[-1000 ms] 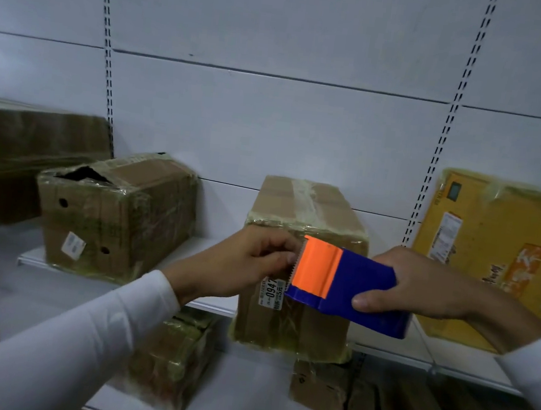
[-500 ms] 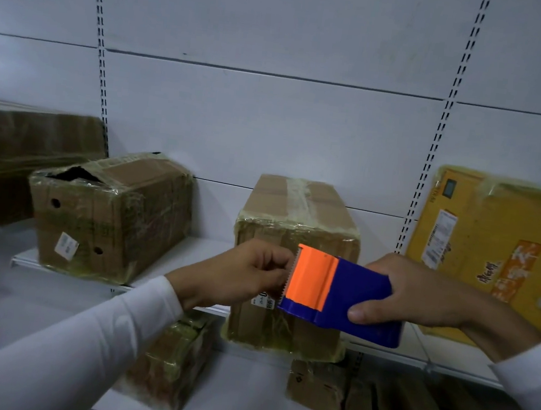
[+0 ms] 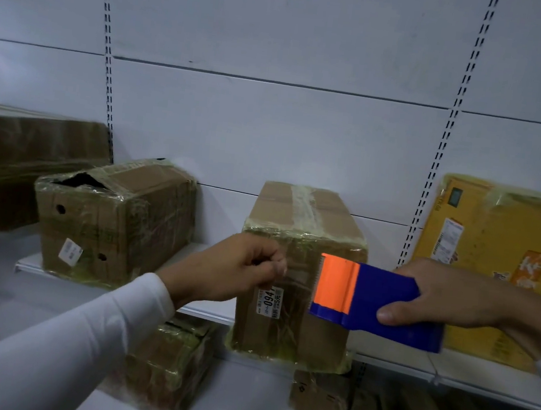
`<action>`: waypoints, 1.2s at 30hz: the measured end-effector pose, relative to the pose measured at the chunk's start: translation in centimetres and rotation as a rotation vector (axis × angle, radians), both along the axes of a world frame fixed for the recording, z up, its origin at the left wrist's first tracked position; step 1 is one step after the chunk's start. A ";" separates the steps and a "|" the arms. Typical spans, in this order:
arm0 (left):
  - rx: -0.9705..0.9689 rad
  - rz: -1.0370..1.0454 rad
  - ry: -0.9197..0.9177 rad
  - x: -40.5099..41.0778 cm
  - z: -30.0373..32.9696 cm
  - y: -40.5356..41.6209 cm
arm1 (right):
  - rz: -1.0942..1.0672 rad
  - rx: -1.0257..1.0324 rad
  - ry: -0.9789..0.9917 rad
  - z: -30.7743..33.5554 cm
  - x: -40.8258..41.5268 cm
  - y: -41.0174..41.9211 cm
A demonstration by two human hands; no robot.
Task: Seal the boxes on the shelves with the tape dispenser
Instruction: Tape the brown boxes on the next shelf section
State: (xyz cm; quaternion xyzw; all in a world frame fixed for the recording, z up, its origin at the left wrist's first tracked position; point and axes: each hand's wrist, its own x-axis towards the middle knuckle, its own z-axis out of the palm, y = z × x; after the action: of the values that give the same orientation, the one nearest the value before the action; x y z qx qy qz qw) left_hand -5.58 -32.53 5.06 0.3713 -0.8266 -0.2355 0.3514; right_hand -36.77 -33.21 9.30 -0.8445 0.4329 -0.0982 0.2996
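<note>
Centrally, right hand point(image 3: 454, 298) gripping blocky blue-and-orange plastic dispenser point(image 3: 369, 302); left hand point(image 3: 238, 268) pinching clear tape, barely visible, before glossy taped cardboard box point(image 3: 292, 325) at shelf point(image 3: 203, 311) front edge.

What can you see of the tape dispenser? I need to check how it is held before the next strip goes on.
The tape dispenser is a blue, plastic-looking body with an orange plate at its left end, edged by a toothed cutter. It lies roughly level, tilted down to the right, in the air before the middle cardboard box. The right hand grips its right end, thumb on the near face. The left hand pinches just left of the cutter, apart from it; any tape between them is too clear to make out.
</note>
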 end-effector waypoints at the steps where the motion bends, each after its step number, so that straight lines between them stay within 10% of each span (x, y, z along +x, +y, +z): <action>1: 0.019 -0.001 0.028 -0.2 0.1 0.0 | -0.003 -0.013 0.013 0.2 0.3 -0.1; 23: -0.272 0.227 0.056 8.8 2.5 -1.3 | -0.060 -0.046 0.070 4.6 -1.3 -0.7; 36: -0.121 0.260 0.041 8.4 0.7 -5.2 | -0.186 -0.029 0.105 5.4 -1.2 -2.6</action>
State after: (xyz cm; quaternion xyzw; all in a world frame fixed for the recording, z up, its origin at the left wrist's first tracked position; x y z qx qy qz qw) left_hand 2.79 -37.73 5.77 0.4483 -0.7770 -0.1453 0.4174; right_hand -37.97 -35.79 14.66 -0.8088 0.5232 -0.0876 0.2538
